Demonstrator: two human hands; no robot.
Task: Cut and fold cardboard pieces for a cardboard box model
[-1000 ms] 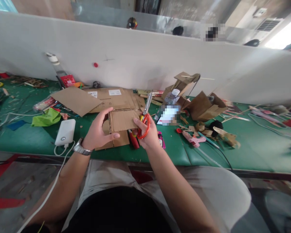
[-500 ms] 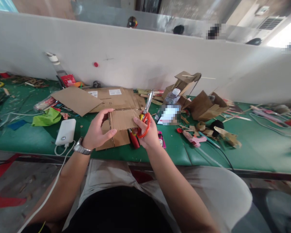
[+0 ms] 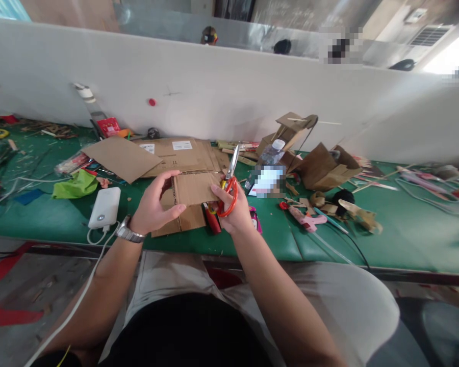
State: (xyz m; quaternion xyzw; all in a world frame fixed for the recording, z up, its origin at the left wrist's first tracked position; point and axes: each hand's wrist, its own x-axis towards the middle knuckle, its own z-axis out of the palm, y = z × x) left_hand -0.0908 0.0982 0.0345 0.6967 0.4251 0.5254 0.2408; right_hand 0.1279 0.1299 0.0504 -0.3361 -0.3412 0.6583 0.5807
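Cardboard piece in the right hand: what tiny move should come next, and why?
Maybe close the left hand on the cardboard piece: that hand is spread open by the piece's left end, while the right hand grips scissors too.

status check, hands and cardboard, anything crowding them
Right hand gripping cardboard piece and scissors. Left hand curved at cardboard's left edge, contact unclear. Red object near right hand.

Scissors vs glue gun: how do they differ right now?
Pose: the scissors are held in the right grip, blades pointing away from the person; the glue gun lies on the green tabletop. Colour: the scissors show silver blades and a red-orange handle; the glue gun is mostly pink. Shared: both are hand tools.
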